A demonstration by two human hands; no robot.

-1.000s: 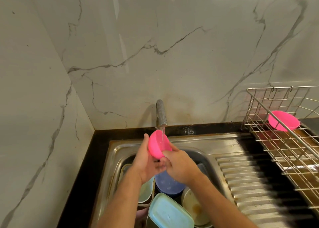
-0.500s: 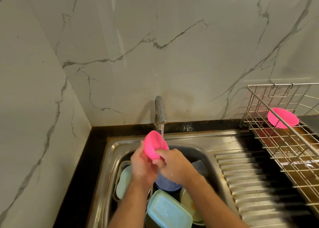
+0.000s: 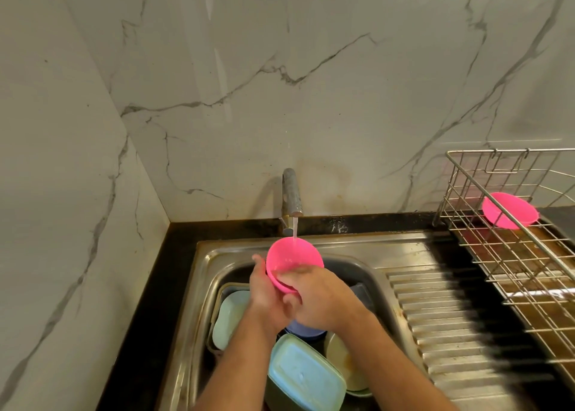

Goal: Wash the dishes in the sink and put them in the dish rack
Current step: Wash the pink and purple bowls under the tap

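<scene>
Since half a second ago the pink bowl (image 3: 292,261) has turned its open mouth up toward the camera and sits squarely under the faucet (image 3: 291,197), whose stream now falls into its far rim.

Head view: both forearms rise from the bottom edge and meet over the sink (image 3: 348,248) basin. The left hand (image 3: 264,289) cups the bowl's left side and underside, its fingers curled round the outer wall with one fingertip showing above the rim. The right hand (image 3: 320,292) lies over the bowl's near edge, its fingers (image 3: 298,270) bent over the rim and pressed inside; thumb against the left hand. So the bowl is held between both sets of fingers, just below the spout.

Beneath the hands, inside the basin, lie a pale green container (image 3: 230,317), a blue bowl (image 3: 306,331), a light blue lidded box (image 3: 306,376) and a cream dish (image 3: 345,364), crowded together. Right of the fingers runs the ribbed drainboard (image 3: 451,326), bare steel. Further right stands the wire dish rack (image 3: 513,255), with a second pink bowl (image 3: 510,210) tilted in its far corner. A black tabletop (image 3: 149,301) borders the sink on the left, against marble walls.
</scene>
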